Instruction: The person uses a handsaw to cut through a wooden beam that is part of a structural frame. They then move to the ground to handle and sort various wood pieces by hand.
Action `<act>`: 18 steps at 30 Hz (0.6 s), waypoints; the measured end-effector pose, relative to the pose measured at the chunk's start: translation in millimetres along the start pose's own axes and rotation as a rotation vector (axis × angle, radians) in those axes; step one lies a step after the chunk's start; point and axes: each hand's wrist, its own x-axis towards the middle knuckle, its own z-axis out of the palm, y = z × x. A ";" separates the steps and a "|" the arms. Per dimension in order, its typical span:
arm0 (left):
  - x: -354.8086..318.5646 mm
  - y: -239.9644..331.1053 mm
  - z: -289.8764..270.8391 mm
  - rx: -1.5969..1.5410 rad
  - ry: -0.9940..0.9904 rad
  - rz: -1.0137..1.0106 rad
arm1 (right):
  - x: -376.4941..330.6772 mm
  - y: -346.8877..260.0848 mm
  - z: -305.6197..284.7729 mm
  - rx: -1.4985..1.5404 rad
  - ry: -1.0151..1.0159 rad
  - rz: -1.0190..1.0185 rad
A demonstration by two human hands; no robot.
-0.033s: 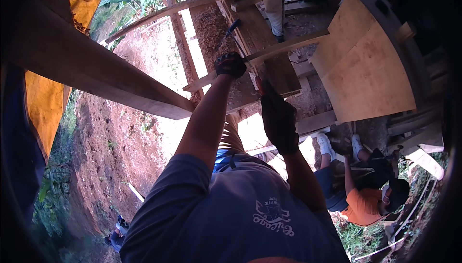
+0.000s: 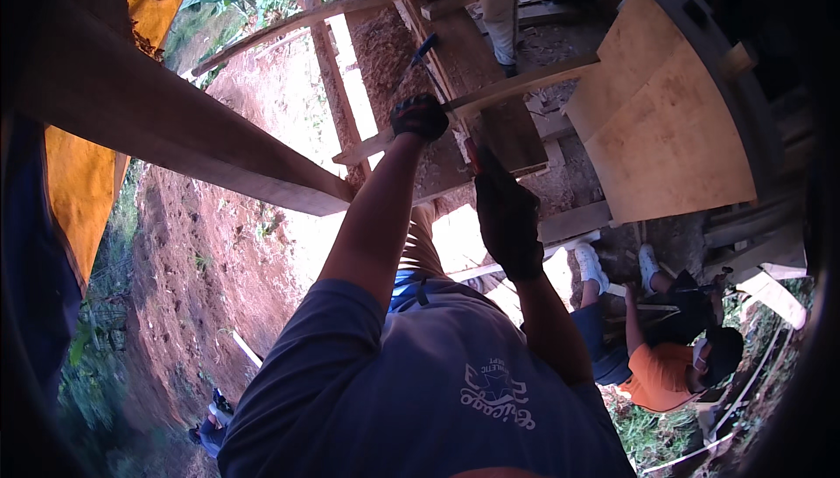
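My left hand (image 2: 418,117), in a dark glove with red marks, is closed around a long wooden strip (image 2: 534,82). The strip lies crosswise over a thick plank (image 2: 490,58). Closer to me and to the right, my right hand (image 2: 509,220), in a black glove, is closed on a red-handled tool (image 2: 472,156). The tool points away from me, beside the plank's edge; its working end is too small to make out. Just beyond my left hand lies a slim tool with a blue end (image 2: 425,45).
Wood shavings (image 2: 376,49) cover a board ahead. A large wooden beam (image 2: 192,132) slants in from the left. A broad curved wooden panel (image 2: 665,119) stands at right. One person in orange (image 2: 669,373) sits at lower right; another person's leg (image 2: 497,10) is at the far side.
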 end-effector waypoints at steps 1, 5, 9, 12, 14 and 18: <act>0.4 1.3 -2.4 -0.019 -0.012 -0.005 | -3.7 2.7 1.0 0.035 -0.001 0.003; 4.8 6.2 -11.9 -0.036 -0.097 -0.011 | -8.7 5.8 4.7 -0.026 0.001 0.003; 18.2 -3.2 -7.3 -0.041 -0.103 -0.010 | -15.4 12.2 18.9 -0.098 0.000 0.000; 28.7 -11.0 -10.8 0.024 -0.165 0.050 | -13.8 9.7 22.8 0.020 0.023 -0.011; 46.9 -29.8 -2.8 0.107 -0.276 0.129 | -16.1 7.3 19.7 0.043 0.009 -0.022; 36.2 -7.7 -15.3 -0.016 -0.369 0.111 | -9.4 22.4 7.1 0.060 0.057 -0.003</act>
